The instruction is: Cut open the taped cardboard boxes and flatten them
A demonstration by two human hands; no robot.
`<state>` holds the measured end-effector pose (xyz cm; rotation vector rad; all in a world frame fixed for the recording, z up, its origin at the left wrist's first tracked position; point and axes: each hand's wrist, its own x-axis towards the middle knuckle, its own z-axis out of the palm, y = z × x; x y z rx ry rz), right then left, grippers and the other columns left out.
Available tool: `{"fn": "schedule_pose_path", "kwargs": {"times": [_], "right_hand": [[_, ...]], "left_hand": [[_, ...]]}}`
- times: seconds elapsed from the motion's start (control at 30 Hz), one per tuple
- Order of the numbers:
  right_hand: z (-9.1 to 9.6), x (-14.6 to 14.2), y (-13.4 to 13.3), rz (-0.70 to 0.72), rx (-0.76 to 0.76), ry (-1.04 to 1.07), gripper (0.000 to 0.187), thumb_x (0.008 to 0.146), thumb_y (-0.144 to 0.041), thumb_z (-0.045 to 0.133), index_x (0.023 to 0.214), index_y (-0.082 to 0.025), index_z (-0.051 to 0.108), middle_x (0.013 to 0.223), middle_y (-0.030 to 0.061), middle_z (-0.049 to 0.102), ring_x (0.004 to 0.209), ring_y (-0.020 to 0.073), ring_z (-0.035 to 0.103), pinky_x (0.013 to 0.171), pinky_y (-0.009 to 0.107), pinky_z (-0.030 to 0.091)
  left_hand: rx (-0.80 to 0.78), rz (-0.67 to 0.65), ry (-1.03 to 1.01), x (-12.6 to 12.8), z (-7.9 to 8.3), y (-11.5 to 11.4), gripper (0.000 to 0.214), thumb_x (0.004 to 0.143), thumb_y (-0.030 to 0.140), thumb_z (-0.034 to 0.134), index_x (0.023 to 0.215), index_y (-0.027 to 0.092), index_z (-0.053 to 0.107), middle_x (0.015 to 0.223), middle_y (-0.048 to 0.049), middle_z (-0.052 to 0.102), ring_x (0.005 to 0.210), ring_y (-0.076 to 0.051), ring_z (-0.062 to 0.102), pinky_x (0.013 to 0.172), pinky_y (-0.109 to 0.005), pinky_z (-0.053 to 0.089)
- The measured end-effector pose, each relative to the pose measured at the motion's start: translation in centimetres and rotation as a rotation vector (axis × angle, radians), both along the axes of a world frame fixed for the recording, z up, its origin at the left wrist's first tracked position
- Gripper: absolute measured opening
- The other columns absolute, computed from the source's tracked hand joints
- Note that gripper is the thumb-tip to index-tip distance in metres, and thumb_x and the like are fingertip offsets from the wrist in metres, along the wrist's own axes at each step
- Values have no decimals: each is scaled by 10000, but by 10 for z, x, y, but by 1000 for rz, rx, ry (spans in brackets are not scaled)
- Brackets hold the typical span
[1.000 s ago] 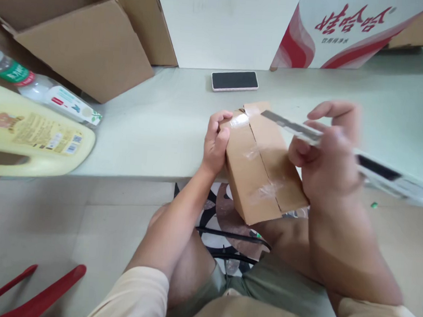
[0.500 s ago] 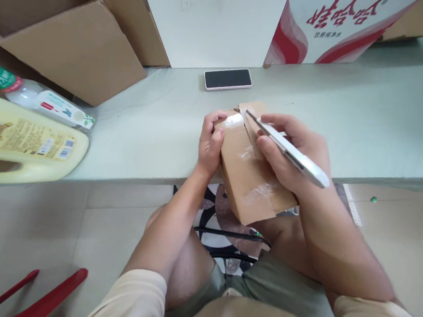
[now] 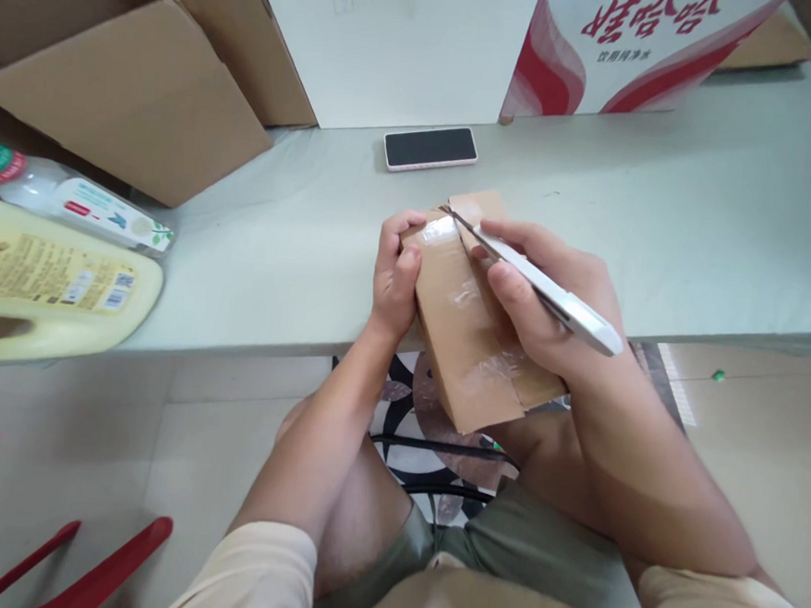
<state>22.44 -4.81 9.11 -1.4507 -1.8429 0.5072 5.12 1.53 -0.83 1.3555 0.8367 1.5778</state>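
A small brown cardboard box [image 3: 459, 336] with strips of clear tape across its top seam lies tilted over the table's front edge. Gripping its far left corner is my left hand [image 3: 398, 271], thumb on the top face. My right hand [image 3: 552, 286] is closed around a white-handled utility knife [image 3: 565, 306], its dark blade pointing away to the left. The blade tip meets the seam close to the shiny tape at the box's far end. Part of the box's right side is hidden beneath my right hand.
Beyond the box a phone [image 3: 430, 148] lies on the pale table [image 3: 297, 259]. To the left are a yellow jug [image 3: 61, 271], a plastic bottle [image 3: 80, 193] and a large open carton [image 3: 135, 100]. A white-and-red box [image 3: 603, 58] stands at the back.
The knife's blade tip has come down and left, from just above the box onto the seam at its far end. The camera view has shifted slightly. Both grips are the same.
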Motion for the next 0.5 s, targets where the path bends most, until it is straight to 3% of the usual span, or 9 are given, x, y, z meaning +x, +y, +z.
{"fn": "schedule_pose_path", "kwargs": {"times": [0.17,0.33,0.5], "right_hand": [[4,-4,-2,-45,22,51,293,964,-409,515,1099,-238,710,861,37,757,734,193,683,682,343,525],[2,-3,-7,-66,245,116,174,857,-343,559,769,-237,665,838,55,635,708,186,585,638,365,485],[3,0,-23,-107,367,187,318,884,-484,545,666,-260,601,754,67,576,654,215,548,579,407,461]], "left_hand": [[19,9,40,0,-1,1,458,896,681,596,1137,293,634,1201,-45,635,1194,-257,598,1098,-431,466],[55,39,94,-1,-2,2,502,891,728,559,1138,295,616,1201,-46,631,1223,-272,593,1114,-466,454],[31,47,90,1,-1,4,521,880,750,554,1112,289,618,1182,-51,626,1240,-291,589,1116,-494,452]]}}
